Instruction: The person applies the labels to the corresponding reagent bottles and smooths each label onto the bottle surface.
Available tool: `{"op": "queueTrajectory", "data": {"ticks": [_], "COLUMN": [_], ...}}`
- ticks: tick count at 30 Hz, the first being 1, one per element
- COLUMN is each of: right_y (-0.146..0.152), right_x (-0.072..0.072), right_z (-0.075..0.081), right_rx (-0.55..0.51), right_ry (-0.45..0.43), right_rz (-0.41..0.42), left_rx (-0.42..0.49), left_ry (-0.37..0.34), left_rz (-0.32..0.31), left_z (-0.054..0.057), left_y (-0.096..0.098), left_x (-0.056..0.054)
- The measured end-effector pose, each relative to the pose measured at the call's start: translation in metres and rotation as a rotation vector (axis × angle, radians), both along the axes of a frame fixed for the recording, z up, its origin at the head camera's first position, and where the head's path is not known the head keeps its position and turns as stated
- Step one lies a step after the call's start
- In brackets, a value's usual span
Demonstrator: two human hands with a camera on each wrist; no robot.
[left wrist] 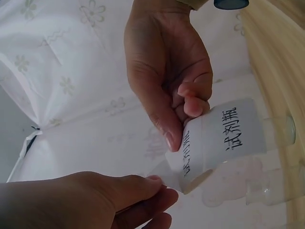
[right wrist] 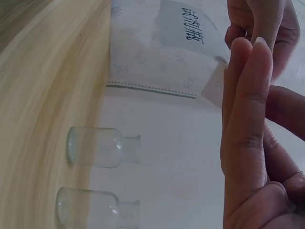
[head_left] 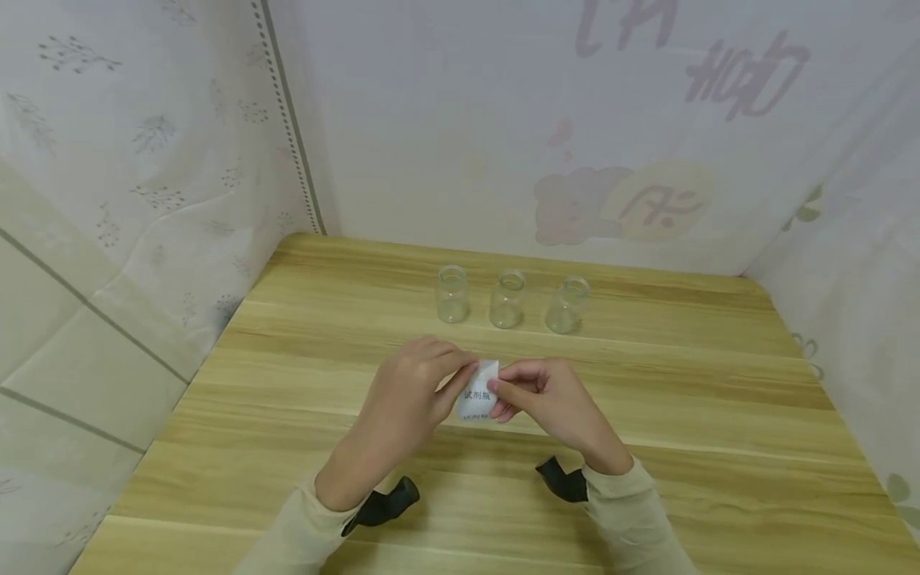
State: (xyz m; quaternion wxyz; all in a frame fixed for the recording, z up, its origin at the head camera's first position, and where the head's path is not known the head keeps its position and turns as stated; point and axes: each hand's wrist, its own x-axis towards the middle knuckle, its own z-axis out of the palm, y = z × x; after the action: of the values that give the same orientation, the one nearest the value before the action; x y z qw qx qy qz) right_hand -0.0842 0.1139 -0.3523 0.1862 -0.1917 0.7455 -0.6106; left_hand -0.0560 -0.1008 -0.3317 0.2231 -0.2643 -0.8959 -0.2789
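Observation:
Both hands hold a small strip of white labels point(head_left: 475, 403) above the table, with black printed characters repeated on it. My left hand point(head_left: 412, 390) pinches one corner between thumb and fingertips. On the opposite side, my right hand point(head_left: 552, 399) pinches the strip between thumb and fingers. In the left wrist view the label strip point(left wrist: 233, 128) curves, and a pale, see-through piece of it reaches the left hand's fingertips point(left wrist: 153, 180). Whether a label is separating from its backing, I cannot tell. Past the hands stand three clear glass bottles, left point(head_left: 452, 297), middle point(head_left: 508, 302) and right point(head_left: 566, 308).
The wood-grain table point(head_left: 237, 383) runs back to a patterned curtain point(head_left: 431, 144), with more patterned cloth on both sides. Dark curved pieces, left point(head_left: 388, 501) and right point(head_left: 563, 481), stick out at the wrists from the sleeves.

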Motion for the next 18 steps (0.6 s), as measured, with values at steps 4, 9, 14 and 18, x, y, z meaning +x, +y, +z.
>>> {"op": "queueTrajectory", "data": {"ticks": [4,9,14,18], "right_y": [-0.002,-0.005,-0.008,-0.009], "right_x": [-0.004,-0.010,-0.018,-0.018], "right_z": [-0.008,-0.019,-0.037,-0.052], "right_rx": [0.014,0.015,0.066,0.186], "right_ry": [-0.030,-0.095,-0.169,-0.233], "right_rz": [0.007,0.047,0.116,0.140], "left_rx": [-0.019,-0.043,-0.042,-0.044], "left_ry": [0.004,0.018,0.018,0.006], "left_rz": [0.058,0.139,0.167,0.166], "left_z": [-0.003,-0.003,-0.002,-0.003], "left_y": [-0.003,-0.006,-0.007,-0.006], "left_x": [-0.003,-0.005,-0.006,-0.006]}}
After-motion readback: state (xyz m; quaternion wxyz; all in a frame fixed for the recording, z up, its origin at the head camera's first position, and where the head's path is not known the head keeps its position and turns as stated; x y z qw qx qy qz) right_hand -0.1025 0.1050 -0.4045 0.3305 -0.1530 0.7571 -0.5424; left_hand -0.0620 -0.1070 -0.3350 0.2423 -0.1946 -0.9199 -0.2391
